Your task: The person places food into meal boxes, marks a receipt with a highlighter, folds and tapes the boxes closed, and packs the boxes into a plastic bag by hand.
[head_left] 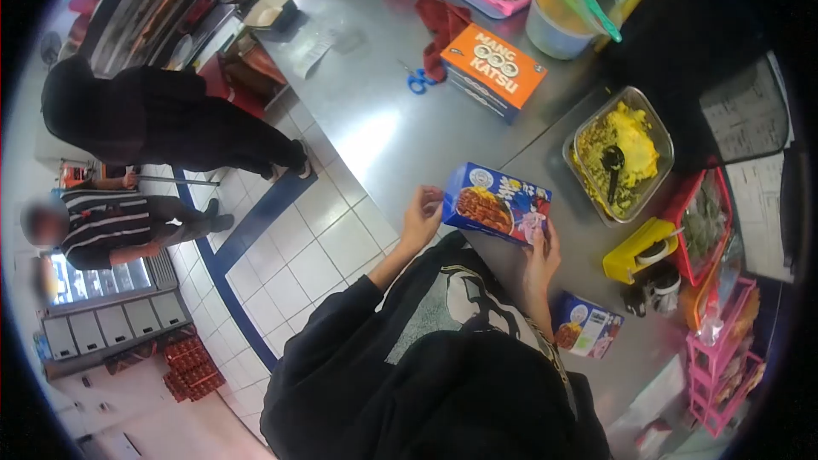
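A blue box with a food picture and cartoon figure is held between my two hands above the steel counter's front edge. My left hand is closed at the box's left end, its fingertips at the flap. At the right end, my right hand grips the lower corner with thumb and fingers. Beside my right wrist lies a similar blue box on the counter. Farther back sits an orange box with printed lettering.
On the right stand a clear container of yellow food, a red tray, a yellow holder and pink racks. Blue scissors and a red cloth lie farther back. Two people stand left on the tiled floor.
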### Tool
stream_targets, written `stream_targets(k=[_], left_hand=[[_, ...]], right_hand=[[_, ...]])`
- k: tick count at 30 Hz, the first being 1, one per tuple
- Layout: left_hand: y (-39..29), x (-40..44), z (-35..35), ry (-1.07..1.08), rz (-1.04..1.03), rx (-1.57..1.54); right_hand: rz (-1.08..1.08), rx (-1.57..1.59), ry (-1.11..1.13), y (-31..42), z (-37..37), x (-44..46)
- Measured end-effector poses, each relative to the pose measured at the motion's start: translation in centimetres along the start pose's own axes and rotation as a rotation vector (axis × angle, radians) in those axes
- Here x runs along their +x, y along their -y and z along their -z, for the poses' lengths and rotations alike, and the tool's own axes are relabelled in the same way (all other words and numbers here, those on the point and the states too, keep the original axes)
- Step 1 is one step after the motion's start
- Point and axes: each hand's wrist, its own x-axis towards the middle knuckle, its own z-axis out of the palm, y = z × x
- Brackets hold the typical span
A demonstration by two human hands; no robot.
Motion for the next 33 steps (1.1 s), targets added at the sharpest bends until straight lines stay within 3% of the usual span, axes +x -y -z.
stream_targets(k=[2, 4, 8, 11, 12, 14, 16, 18, 19, 20, 22, 24, 26, 28, 30, 33], left_hand=[[0.4, -0.3, -0.1, -0.068, -0.059, -0.067], [0.7, -0.6, 0.0, 0.013, 0.235, -0.215], [0.0, -0.6, 0.7, 0.102, 0.404, -0.312], [1.2, -0.8, 1.3, 0.193, 0.247, -0.267], [1.4, -0.7, 1.2, 0.178, 0.174, -0.112], [1.4, -0.7, 0.9, 0.162, 0.273, -0.326], [0.2, 0.0, 0.1, 0.111, 0.271, -0.408], [0.0, -1.4, -0.3, 0.080, 0.330, -0.474], [-0.2, -1.4, -0.3, 0.054, 0.262, -0.393], [-0.5, -1.0, -0.2, 0.026, 0.186, -0.310], [-2.0, -1.0, -0.3, 0.012, 0.130, -0.150], [-2.6, -1.7, -0.3, 0.010, 0.086, 0.007], [-3.1, -1.4, 0.0, 0.061, -0.077, 0.271], [-3.9, -1.6, 0.2, 0.059, -0.055, 0.309], [-4.3, -2.2, 0.1, 0.052, -0.024, 0.335], [-4.0, -2.4, 0.0, 0.041, -0.028, 0.204]], right_hand=[[0.015, -0.064, -0.031, 0.0, -0.1, 0.0], [0.048, -0.110, -0.018, -0.3, 0.1, 0.0], [0.121, -0.196, -0.009, -1.0, 0.1, 0.3], [0.145, -0.328, 0.008, -2.0, 1.2, 1.1], [0.174, -0.313, 0.031, -1.7, 1.7, 1.6], [0.867, -1.228, -0.003, -0.1, 2.5, 3.1], [0.953, -0.968, 0.035, 10.3, -5.4, 1.6], [0.484, -0.529, 0.472, 19.3, -13.8, -0.9], [0.527, -0.619, 0.558, 21.8, -17.9, -1.2], [0.962, -0.744, 0.624, 23.8, -22.1, -1.3], [0.883, -0.678, 1.027, 26.6, -29.8, -2.4], [0.547, -0.549, 1.344, 28.8, -35.6, -4.2], [0.556, -0.540, 1.337, 28.8, -37.6, -5.7], [0.574, -0.540, 1.340, 28.4, -37.8, -6.1], [0.626, -0.540, 1.478, 25.3, -34.2, -5.1], [0.943, -1.135, 1.338, 18.2, -25.6, -0.3]])
